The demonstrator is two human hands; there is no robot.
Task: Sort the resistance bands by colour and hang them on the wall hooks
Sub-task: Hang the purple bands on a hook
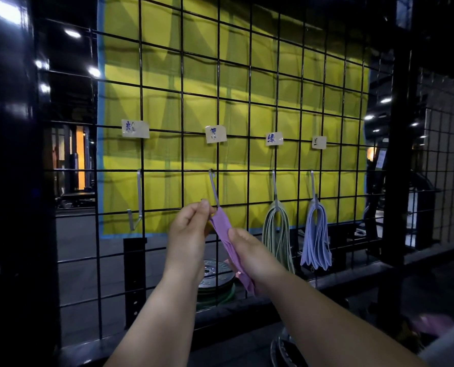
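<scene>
Pinches the top of the purple band (224, 234) with the left hand (188, 229), thumb and fingertip pressed together on the rubber, right at the bottom end of the second hook (213, 186). Grips the same band lower down with the right hand (249, 252), fingers curled round the folded strip, with the loose tail down past the wrist. Held up in the air in front of the wire wall (167, 170), touching or nearly touching the hook. Hard to tell from here: loop over the hook tip, or just beside.

Looks like the hanging step for purple. Green bands (277, 231) hung on the third hook, pale blue bands (316, 239) on the fourth. First hook (135, 207) well off to the left.

Could go wrong in a few ways. Letting go too soon, before getting the loop right over the tip: a slip off and a fall down by the weight plates (212, 276) below. Pulling too hard with the right hand: a stretch, then a snap back at the fingers. Pushing on the hook: a swing to the side on the thin wire, a bit tilted as seen here, and a missed tip. Keeping the band folded flat: no open loop, so nothing to catch on the hook. Best to open the loop wide, lift over the tip, then let go slowly.
</scene>
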